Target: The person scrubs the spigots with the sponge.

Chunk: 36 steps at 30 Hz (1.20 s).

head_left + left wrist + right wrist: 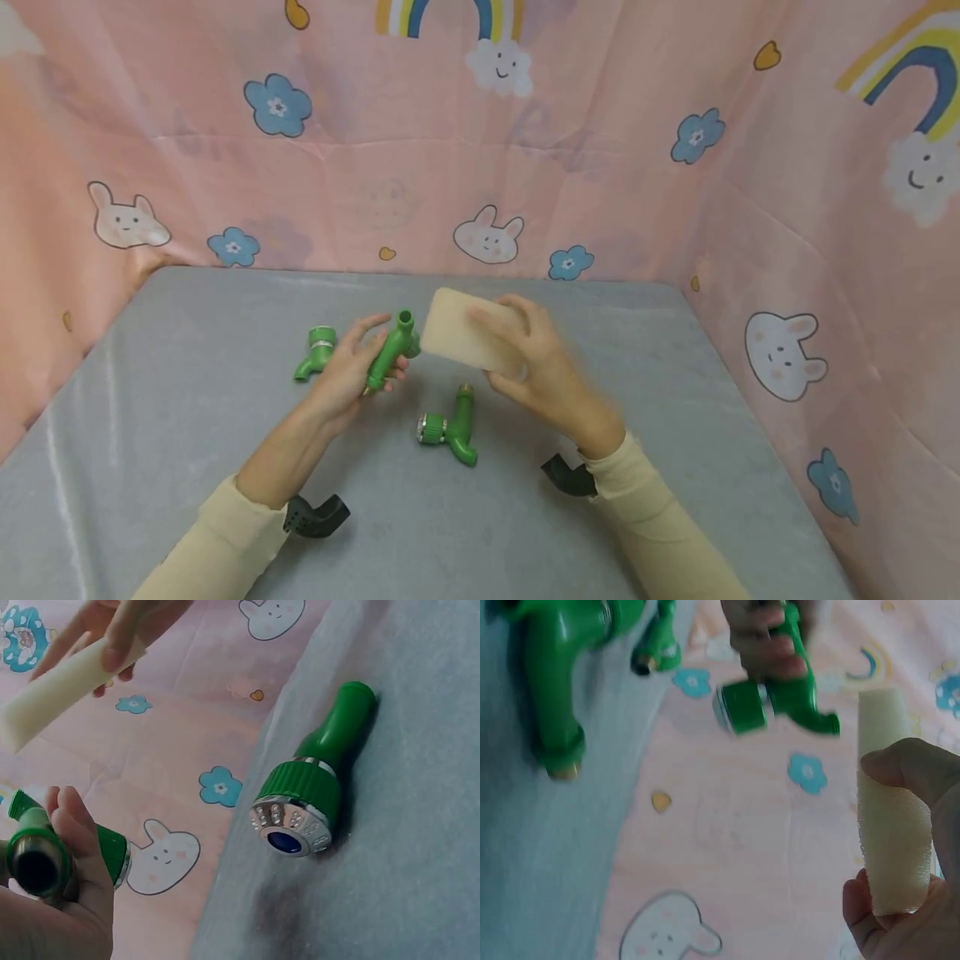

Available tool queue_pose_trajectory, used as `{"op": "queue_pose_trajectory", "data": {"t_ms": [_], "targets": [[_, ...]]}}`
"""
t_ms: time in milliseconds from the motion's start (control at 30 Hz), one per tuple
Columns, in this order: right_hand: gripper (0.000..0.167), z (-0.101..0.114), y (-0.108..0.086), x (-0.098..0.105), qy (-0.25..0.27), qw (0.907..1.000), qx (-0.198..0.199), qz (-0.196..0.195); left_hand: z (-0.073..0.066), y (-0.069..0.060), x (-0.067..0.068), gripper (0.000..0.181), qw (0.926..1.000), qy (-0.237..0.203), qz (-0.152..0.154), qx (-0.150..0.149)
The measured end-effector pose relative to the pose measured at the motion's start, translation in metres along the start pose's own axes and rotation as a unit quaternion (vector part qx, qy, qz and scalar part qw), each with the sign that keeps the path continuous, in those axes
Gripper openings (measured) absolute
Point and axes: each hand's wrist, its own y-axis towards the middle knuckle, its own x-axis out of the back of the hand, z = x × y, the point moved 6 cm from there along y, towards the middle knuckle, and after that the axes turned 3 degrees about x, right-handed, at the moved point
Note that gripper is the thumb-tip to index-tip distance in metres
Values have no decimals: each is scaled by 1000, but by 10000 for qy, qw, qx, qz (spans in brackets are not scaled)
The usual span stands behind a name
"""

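Note:
My left hand (345, 371) grips a green tap (387, 357), its round spout end pointing up and its threaded end toward the wrist. A pale cream sponge block (461, 329) is held by my right hand (555, 379), thumb on one side and fingers on the other, just right of the tap. Hand and sponge are slightly blurred; a small gap separates sponge and tap. In the right wrist view the sponge (892, 832) shows edge-on, with the held tap (784, 701) beyond it.
On the grey tabletop (187, 417) lie two more green taps: one (317, 354) left of my left hand, one (461, 425) below the sponge. Black curved wrist attachments (318, 517) jut from both sleeves. A pink patterned curtain (360, 183) borders the table.

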Motion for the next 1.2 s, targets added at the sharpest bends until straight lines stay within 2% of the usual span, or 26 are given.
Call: {"op": "queue_pose_trajectory", "data": {"t_ms": [133, 233, 367, 500, 633, 733, 833, 967, 1100, 1200], "targets": [[74, 13, 2, -15, -244, 9990, 306, 231, 1, 0, -6, 48, 9992, 216, 335, 21], [77, 13, 2, -22, -408, 9986, 271, 209, 0, -2, -13, 50, 9965, 196, 812, -66], [77, 7, 1, -23, -524, 9985, 154, 30, -2, -4, -20, 55, 9881, 173, 1512, -205], [77, -3, 1, -21, -577, 9983, 81, 38, -3, -5, -22, 59, 9816, 261, 1869, -282], [75, -18, -1, -12, -550, 9982, -235, 86, -3, -4, -21, 63, 9827, 45, 1843, -192], [73, -25, -2, -4, -326, 9984, -472, -8, -3, -2, -21, 63, 9845, -88, 1744, -159], [71, -18, 0, -4, -77, 9992, -368, -104, -3, -1, -21, 61, 9855, 2, 1682, -212], [70, -4, 2, -19, -33, 9999, -102, -43, -3, -1, -23, 58, 9840, 137, 1751, -312], [71, 0, 0, -28, -138, 9998, -112, 58, -2, -4, -25, 55, 9809, 283, 1869, -464], [73, -3, -4, -28, -221, 9994, -179, 200, -1, -6, -22, 53, 9829, 364, 1723, -530]]}}
